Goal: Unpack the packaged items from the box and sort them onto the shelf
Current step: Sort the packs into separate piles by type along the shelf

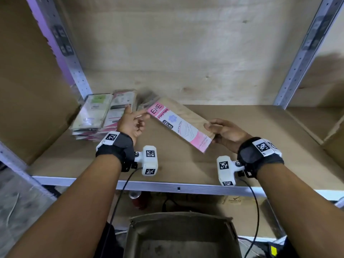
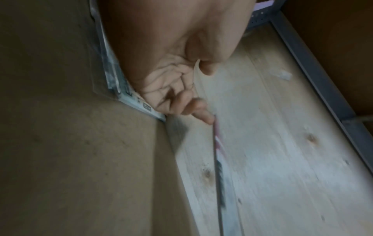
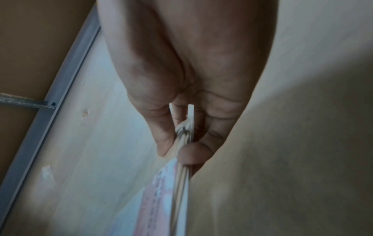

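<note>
A flat pink-and-white stocking package [image 1: 178, 123] hangs slanted above the cardboard-lined shelf [image 1: 242, 146]. My right hand [image 1: 223, 131] pinches its near right end between thumb and fingers; the right wrist view shows the right hand [image 3: 191, 111] holding more than one thin package [image 3: 181, 183] edge-on. My left hand [image 1: 133, 123] touches the far left end with its outstretched index finger, the other fingers loosely curled. In the left wrist view the left hand [image 2: 177, 89] meets the package edge [image 2: 218, 151] with a fingertip. A stack of similar packages [image 1: 100, 116] lies at the shelf's left.
An open cardboard box [image 1: 182, 237] sits below the shelf's front metal rail [image 1: 178, 189]. Perforated metal uprights [image 1: 78, 71] frame the bay, with a plywood back wall [image 1: 186, 43]. A cardboard panel [image 1: 28, 90] stands at the left. Cables hang from both wrist cameras.
</note>
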